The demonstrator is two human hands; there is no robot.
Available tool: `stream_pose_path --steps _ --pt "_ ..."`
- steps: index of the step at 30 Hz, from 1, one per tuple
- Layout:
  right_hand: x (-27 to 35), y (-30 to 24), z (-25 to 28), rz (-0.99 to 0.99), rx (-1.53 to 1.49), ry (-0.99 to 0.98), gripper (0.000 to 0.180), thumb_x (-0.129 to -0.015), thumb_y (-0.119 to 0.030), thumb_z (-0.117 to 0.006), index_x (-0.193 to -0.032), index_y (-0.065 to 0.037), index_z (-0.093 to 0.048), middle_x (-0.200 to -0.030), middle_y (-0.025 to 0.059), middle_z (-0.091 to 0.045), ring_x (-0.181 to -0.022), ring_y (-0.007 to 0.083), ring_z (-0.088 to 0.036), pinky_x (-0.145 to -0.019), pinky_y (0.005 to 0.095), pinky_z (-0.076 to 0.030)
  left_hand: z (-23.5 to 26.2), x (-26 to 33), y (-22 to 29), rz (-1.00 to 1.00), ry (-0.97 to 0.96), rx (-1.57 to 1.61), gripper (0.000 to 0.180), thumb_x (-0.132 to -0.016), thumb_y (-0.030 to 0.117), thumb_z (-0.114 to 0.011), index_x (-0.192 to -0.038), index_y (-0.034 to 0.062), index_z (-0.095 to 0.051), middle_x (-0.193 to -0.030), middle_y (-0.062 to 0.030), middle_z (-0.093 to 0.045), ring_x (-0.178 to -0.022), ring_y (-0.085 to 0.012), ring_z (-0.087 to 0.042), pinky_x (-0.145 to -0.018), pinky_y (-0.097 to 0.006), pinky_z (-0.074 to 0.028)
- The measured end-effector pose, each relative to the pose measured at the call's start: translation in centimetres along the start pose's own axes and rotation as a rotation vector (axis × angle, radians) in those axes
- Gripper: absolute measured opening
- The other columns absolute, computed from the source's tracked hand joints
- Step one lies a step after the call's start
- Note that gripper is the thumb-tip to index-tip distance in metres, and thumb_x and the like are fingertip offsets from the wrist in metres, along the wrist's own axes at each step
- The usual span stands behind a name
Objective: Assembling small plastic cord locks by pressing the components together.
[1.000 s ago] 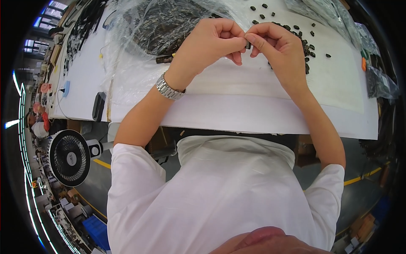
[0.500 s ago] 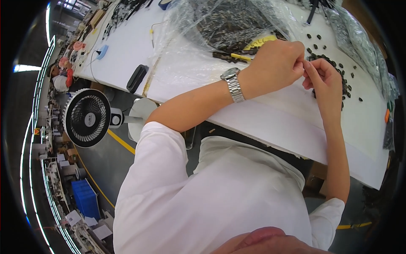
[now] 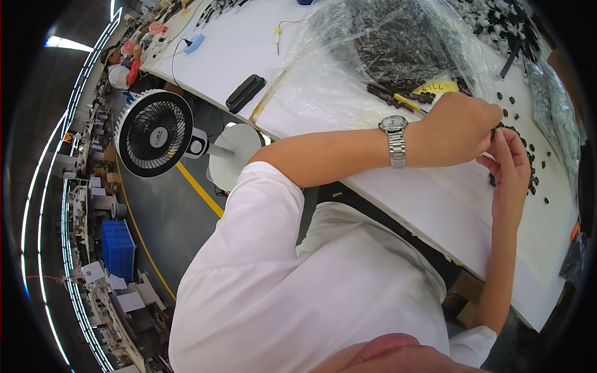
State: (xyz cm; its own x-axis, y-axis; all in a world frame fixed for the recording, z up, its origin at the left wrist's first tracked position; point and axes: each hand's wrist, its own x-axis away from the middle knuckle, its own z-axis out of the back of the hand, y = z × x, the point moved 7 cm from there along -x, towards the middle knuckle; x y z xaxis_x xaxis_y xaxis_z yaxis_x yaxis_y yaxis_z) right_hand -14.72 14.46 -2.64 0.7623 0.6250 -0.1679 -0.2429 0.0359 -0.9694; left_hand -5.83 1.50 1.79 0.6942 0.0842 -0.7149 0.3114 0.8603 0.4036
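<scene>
Over the right part of the white table my two hands meet at the fingertips. My left hand, with a metal watch on its wrist, is closed, its knuckles hiding most of the fingers. Thumb and fingers of my right hand pinch from the other side. A bit of a small black part shows where they touch; most of it is covered. Many similar black pieces lie scattered just beyond my right hand. Beside my left hand are a yellow-handled tool and a yellow label.
A large clear plastic bag of dark parts spreads over the table. A black case lies near the front edge, a thin yellow-handled tool beyond. A fan stands left. A person sits far left. Bubble wrap lies right.
The view has turned, so table, fan and hands appear shifted right in the picture. My hands stay together at the fingertips, and a dark bit now shows between them.
</scene>
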Motion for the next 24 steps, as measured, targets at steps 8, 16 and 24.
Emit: stream_pose_path --steps 8,16,24 --pt "0.0 1.6 -0.7 -0.21 -0.57 -0.208 0.027 -0.109 -0.022 -0.063 -0.12 0.002 -0.07 -0.112 0.0091 -0.075 -0.104 0.0169 -0.073 -0.101 0.0347 -0.057 0.1 -0.1 1.1 -0.201 -0.02 -0.141 0.012 -0.084 0.012 -0.072 -0.085 0.0072 -0.061 -0.073 -0.008 -0.065 -0.066 -0.0287 -0.068 -0.058 -0.041 -0.053" --pt "0.3 1.6 -1.7 -0.231 -0.528 -0.206 0.029 -0.108 -0.022 -0.064 -0.118 0.004 -0.071 -0.113 0.0116 -0.075 -0.108 0.0199 -0.073 -0.106 0.036 -0.056 0.0 -0.1 1.1 -0.257 -0.067 -0.226 0.013 -0.09 0.009 -0.07 -0.084 0.0084 -0.059 -0.072 -0.0067 -0.063 -0.063 -0.0274 -0.064 -0.055 -0.04 -0.05" --pt "-0.2 1.9 -1.0 -0.199 -0.523 -0.241 0.021 -0.105 -0.018 -0.068 -0.114 0.002 -0.07 -0.111 0.0119 -0.076 -0.105 0.0212 -0.075 -0.105 0.0369 -0.059 0.0 -0.3 0.4 -0.157 -0.122 -0.172 0.008 -0.09 0.011 -0.072 -0.089 0.0073 -0.064 -0.076 -0.0059 -0.067 -0.064 -0.023 -0.066 -0.057 -0.035 -0.052"
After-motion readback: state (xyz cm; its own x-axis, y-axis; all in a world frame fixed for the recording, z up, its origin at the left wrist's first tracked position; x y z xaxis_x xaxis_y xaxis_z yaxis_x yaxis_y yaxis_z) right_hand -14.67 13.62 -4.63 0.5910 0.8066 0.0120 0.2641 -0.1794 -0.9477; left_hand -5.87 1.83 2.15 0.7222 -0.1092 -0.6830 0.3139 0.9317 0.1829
